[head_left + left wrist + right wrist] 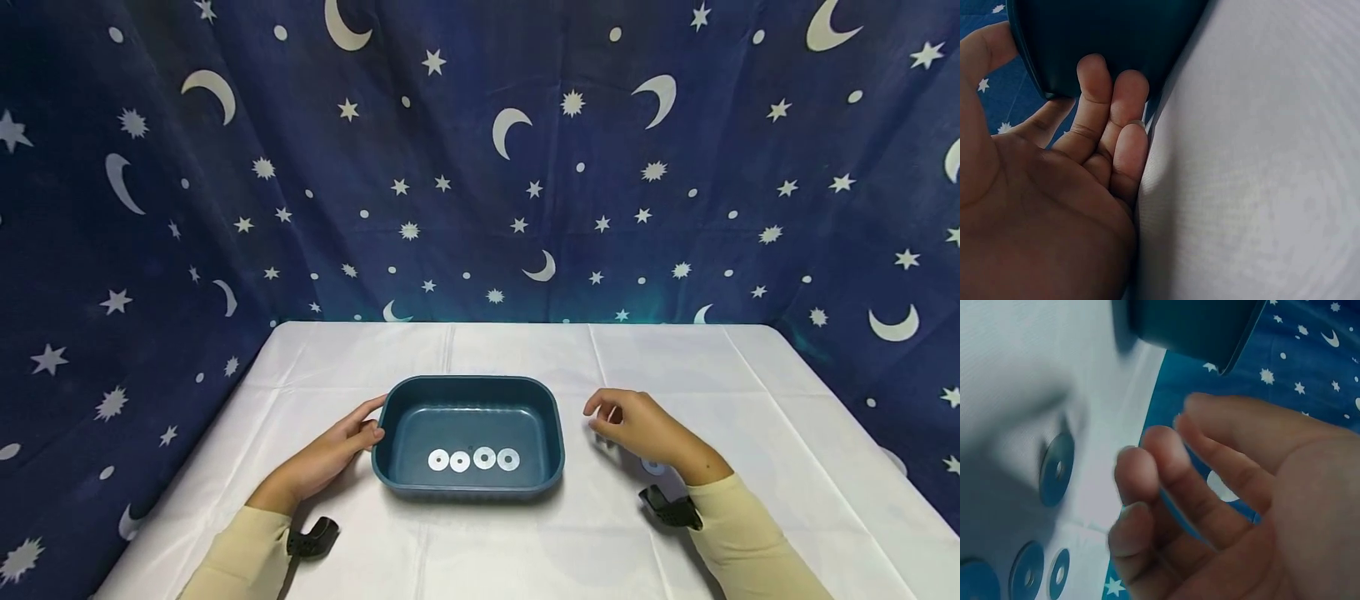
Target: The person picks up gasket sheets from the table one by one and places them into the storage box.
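Observation:
A dark teal rectangular plastic box [468, 493] stands on the white-covered table. Flat washers [485, 457], several of them, lie in a row on its floor. My left hand [333, 454] grips the box's left end, thumb at the rim and fingertips [1130, 94] against the outer wall. To the right of the box, my right hand [641, 427] hovers over the table with loosely bent fingers and nothing visible between them. Beneath it a washer [1057, 469] lies on the cloth, and more washers [1027, 570] lie close by, mostly hidden by the hand in the head view.
A white cloth [480, 550] with fold creases covers the table. Dark blue curtains [465, 192] with moons and stars hang behind it and along the sides. Black wrist straps [313, 540] are worn on both arms.

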Demonstrator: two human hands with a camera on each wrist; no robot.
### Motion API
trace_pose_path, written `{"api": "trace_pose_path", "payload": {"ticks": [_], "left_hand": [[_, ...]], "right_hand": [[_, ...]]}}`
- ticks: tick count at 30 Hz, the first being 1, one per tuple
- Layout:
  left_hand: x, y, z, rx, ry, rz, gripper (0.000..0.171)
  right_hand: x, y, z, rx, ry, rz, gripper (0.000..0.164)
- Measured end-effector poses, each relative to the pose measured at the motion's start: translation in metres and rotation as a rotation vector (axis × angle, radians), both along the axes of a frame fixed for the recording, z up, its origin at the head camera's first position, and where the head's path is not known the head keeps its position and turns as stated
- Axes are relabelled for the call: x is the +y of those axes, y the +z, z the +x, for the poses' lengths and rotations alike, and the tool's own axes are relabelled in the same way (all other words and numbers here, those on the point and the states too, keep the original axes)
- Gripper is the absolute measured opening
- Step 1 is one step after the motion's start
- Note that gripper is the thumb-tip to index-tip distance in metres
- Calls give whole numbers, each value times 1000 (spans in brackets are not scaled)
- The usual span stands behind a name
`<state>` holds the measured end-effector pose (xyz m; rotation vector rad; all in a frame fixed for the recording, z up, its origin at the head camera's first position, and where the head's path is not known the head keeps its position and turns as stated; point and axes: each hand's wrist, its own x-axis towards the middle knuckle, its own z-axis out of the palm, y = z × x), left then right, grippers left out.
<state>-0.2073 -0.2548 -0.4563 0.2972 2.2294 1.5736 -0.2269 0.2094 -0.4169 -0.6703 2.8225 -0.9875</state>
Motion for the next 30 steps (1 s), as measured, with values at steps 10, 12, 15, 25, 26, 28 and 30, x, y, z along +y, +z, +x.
{"api": "trace_pose_path", "payload": {"ticks": [10,12,15,25,26,28,30], "left_hand": [[1,-2,-1,7,-2,5,62],[1,-2,0,13,-5,1,62],[0,-1,1,19,-5,-5,62],[0,0,2,25,-5,-12,62],[0,1,2,25,-5,-14,62],[0,1,2,25,-5,-12,62],[-1,2,2,26,-6,-9,62]], "right_hand": [[17,-10,2,-136,10,46,13],[18,-12,1,-158,2,46,13],[17,-14,0,-184,-14,47,14],[16,-15,0,-165,-48,82,15],[16,-15,0,-157,-50,87,16],[17,-14,-1,-145,-51,97,16],[17,-14,-1,-138,-51,104,16]]}}
